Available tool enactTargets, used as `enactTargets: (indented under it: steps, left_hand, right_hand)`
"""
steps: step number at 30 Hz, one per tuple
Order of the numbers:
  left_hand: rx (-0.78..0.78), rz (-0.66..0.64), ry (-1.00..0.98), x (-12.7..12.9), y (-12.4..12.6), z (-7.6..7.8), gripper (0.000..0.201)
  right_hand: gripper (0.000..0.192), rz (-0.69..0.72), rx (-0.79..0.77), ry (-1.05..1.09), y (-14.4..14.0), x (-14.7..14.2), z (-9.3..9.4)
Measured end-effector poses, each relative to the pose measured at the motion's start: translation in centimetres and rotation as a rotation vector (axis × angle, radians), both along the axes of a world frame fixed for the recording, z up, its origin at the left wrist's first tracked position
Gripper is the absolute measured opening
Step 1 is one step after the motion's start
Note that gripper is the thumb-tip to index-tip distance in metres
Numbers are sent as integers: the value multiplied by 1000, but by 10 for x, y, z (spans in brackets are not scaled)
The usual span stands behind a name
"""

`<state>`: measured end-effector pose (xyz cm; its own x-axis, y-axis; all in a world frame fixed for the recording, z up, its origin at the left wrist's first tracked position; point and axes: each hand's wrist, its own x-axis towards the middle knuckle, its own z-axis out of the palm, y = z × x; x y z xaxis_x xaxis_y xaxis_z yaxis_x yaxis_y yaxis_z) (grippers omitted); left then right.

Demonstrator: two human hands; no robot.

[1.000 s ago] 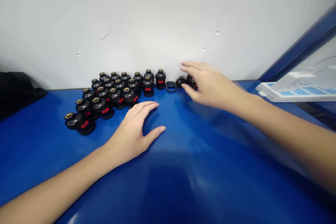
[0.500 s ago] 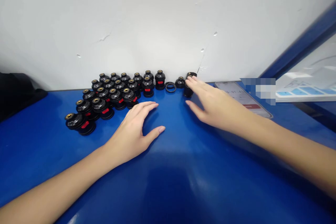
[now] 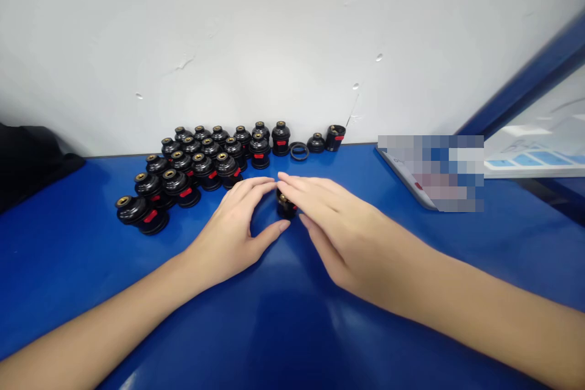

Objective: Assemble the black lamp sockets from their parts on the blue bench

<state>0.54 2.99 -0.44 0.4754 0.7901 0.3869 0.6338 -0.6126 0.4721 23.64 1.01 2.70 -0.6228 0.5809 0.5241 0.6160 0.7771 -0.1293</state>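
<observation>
A black lamp holder body (image 3: pixel 286 209) with brass inside its open top is between my two hands, low over the blue table. My right hand (image 3: pixel 338 219) has its fingers around the far side and the thumb on the near side, gripping the body. My left hand (image 3: pixel 244 216) is just left of it, fingers curved and thumb apart, with nothing in its grasp. Beyond them, a black ring (image 3: pixel 299 151), a domed black cap (image 3: pixel 316 142) and another open lamp holder body (image 3: pixel 336 138) with a red switch stand by the wall.
Several assembled black lamp holders (image 3: pixel 204 170) with brass-threaded tops and red switches stand in rows at the left back. A phone (image 3: pixel 404 175), partly blurred out, lies at the right. Dark cloth (image 3: pixel 31 161) is at the far left. A white wall (image 3: pixel 274 42) closes off the back.
My right hand has brought a lamp holder body from beside the cap at the back toward me and left, up to my left hand. My left hand has barely moved.
</observation>
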Motion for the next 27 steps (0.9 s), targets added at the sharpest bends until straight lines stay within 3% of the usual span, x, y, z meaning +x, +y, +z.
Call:
enactTargets:
  steps: [4, 9, 12, 17, 27]
  left_hand:
    - [-22, 5, 4, 1, 0, 1, 28]
    - [-55, 5, 13, 1, -1, 3, 29]
    - [-59, 4, 14, 1, -1, 3, 30]
    - [-63, 1, 12, 0, -1, 3, 31]
    - [-57, -12, -6, 1, -1, 3, 30]
  right_hand:
    - [63, -83, -8, 36, 22, 9, -3]
    - [59, -129, -34, -126, 73, 24, -16]
    - [56, -117, -25, -191, 87, 27, -22]
    - [49, -128, -36, -258, 79, 26, -19]
    - [40, 13, -128, -209, 45, 32, -3]
